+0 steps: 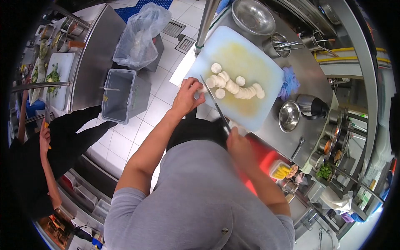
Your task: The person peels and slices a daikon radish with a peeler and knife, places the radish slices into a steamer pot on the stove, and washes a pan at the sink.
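My right hand (238, 146) grips the handle of a kitchen knife (217, 105). Its blade points up and left over the near left edge of a white cutting board (260, 56). My left hand (188, 96) is closed, fingers curled, on a white vegetable piece (204, 88) beside the blade. My fingers cover most of that piece, and its exact kind does not show. Round white slices (233, 86) lie across the board in an overlapping row. A few loose ones, such as a single slice (216, 68), lie around the row.
Behind the board stand a colander (253, 16) and a pot with utensils (278, 45). A metal bowl (289, 117), steel pitcher (310, 106) and purple cloth (288, 83) are to its right. Grey bins (121, 96) stand on the floor at left, near a co-worker's hand (44, 135) holding a knife.
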`<state>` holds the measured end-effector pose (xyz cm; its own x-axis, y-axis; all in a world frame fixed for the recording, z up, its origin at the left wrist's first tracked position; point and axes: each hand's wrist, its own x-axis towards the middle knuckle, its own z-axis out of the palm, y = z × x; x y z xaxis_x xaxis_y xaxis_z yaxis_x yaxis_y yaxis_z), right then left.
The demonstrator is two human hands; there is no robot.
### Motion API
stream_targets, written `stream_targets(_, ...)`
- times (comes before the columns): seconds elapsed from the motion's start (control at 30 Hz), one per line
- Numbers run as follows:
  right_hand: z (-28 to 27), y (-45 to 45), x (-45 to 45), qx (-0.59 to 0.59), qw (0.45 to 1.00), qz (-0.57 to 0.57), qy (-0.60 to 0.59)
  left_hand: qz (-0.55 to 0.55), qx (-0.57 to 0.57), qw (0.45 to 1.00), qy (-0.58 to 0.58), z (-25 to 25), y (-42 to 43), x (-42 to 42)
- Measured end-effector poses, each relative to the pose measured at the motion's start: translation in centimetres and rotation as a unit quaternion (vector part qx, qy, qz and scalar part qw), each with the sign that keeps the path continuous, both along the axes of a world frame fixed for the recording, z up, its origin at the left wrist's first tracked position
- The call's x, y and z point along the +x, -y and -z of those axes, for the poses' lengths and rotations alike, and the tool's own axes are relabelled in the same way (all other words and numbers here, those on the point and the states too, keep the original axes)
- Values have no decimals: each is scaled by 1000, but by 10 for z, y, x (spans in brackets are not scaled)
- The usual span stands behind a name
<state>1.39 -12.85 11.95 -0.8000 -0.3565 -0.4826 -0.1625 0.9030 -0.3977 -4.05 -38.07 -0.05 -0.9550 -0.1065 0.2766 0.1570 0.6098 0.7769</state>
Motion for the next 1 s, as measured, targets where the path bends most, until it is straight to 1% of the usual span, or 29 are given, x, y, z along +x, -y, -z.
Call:
stream_targets(0.13, 3, -3, 7, 0, 1000, -17, -4, 2, -2, 1000, -9, 3, -1, 0)
stream_targets(0.23, 15, -1, 8, -15, 1000, -21, -13, 3, -9, 1000, -20, 5, 0, 0)
stream_targets(0.3, 60, -4, 7, -24, 999, -23, -25, 1, -19, 999, -37, 5, -1, 1)
stream_targets(0.33, 68, 1, 1, -36, 998, -27, -42, -1, -19, 999, -40, 4, -1, 1)
stream_targets(0.37, 69, 2, -3, -40, 998, -31, -48, 1, -8, 999, -38, 2, 1, 3)
stream_targets(0.43, 61, 2, -7, -19, 1000, -9, -1, 8, 0, 999, -35, 1, 4, 6)
stream_targets(0.53, 41, -2, -3, -37, 998, -27, -43, 18, 11, 1000, -16, 4, 4, 6)
stream_targets(0.6, 23, -2, -1, -22, 998, -36, -43, 6, 55, 998, -4, 8, 4, 6)
stream_targets(0.63, 19, -3, 1, -9, 998, -44, -44, 6, 57, 998, -4, 6, 4, 7)
stream_targets(0.7, 19, -6, 5, -2, 997, -53, -48, 12, 19, 1000, -15, 2, 6, 6)
stream_targets(0.87, 12, -9, 9, 25, 997, -56, -39, -1, 16, 999, -46, 4, 5, 6)
stream_targets(1.0, 23, -10, 7, 10, 998, -57, -32, -3, 18, 999, -50, 5, 6, 6)
